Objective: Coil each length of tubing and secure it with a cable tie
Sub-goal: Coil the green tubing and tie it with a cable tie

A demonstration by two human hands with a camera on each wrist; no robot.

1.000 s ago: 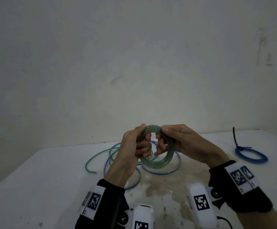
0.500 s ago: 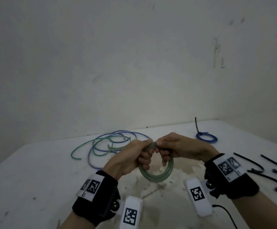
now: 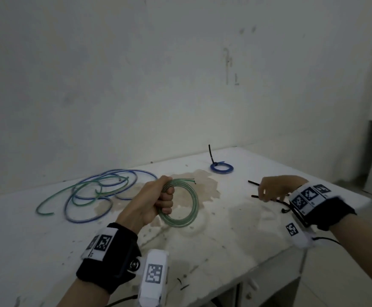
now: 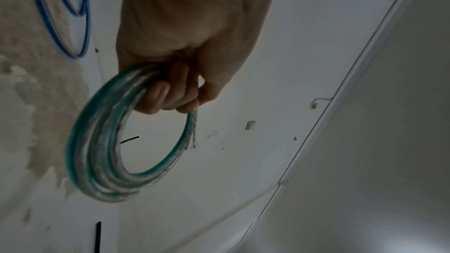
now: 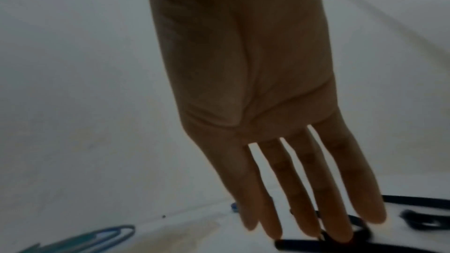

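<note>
While your left hand point(image 3: 151, 202) keeps the green coil point(image 3: 181, 203) bunched, these lines set out where you stand.

Step in hand: you have one length of green tubing wound into a ring and not yet tied; judging by the reach, you are fetching a tie for it.

Left grip: your fingers point(image 4: 168, 91) are curled tight round the near-left side of the ring, thumb over the top, so the turns are pinned together there. Most of the ring hangs free to the right of and below your fist, above the table point(image 3: 236, 235), and its cut ends poke out past the top of the fist.

Right hand: your right hand point(image 3: 276, 189) is over the loose cable ties point(image 3: 267, 197) at the right of the table, fingers point(image 5: 316, 189) straight and spread, tips at or just above a black strap. It holds nothing; whether the tips touch the strap, you cannot tell.

Next move: pinch up a single tie, bring it to the coil and thread it round all the turns just beside your fist.

Risk: slacken the left grip and the springy turns will likely fan open.

Other tubing: the loose tubing point(image 3: 96, 191), blue and green, lies uncoiled at the far left; a blue coil point(image 3: 221, 169) sits already tied near the far edge.
</note>
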